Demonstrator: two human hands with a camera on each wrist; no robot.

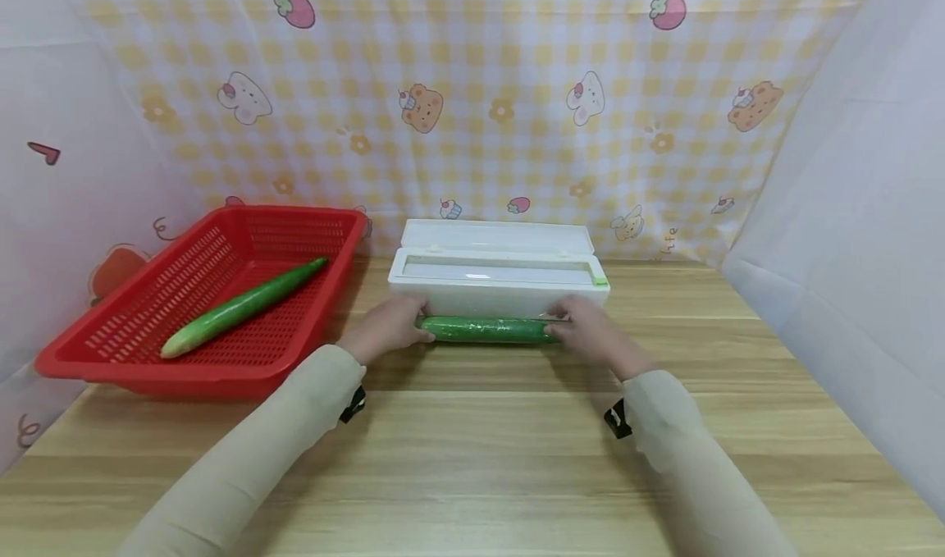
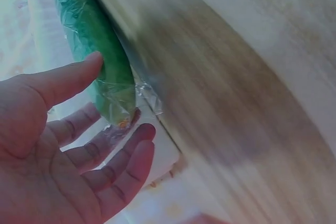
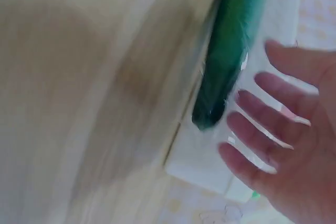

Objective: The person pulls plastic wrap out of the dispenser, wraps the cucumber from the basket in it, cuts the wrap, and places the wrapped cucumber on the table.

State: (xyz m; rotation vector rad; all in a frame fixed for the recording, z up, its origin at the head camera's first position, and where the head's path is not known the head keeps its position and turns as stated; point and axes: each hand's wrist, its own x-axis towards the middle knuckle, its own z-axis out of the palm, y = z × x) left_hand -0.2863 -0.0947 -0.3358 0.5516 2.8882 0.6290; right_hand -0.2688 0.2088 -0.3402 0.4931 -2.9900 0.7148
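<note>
The desk (image 1: 472, 475) has a wood-grain top. Along its left edge, towards the far left corner, stands a red basket (image 1: 325, 303); one pale-tipped cucumber (image 1: 244, 307) lies slantwise inside. Near the middle of the far edge stands a long white box (image 1: 498, 299), its lid (image 1: 498, 235) raised at the back, a green tab (image 1: 600, 281) at the right end. Directly before the box, a second cucumber (image 1: 483, 330) lies parallel to the far edge. The left hand (image 1: 391, 325) is at its left end, the right hand (image 1: 586, 331) at its right; both are blurred. Checked cloth (image 1: 472, 163) hangs behind the far edge.
</note>
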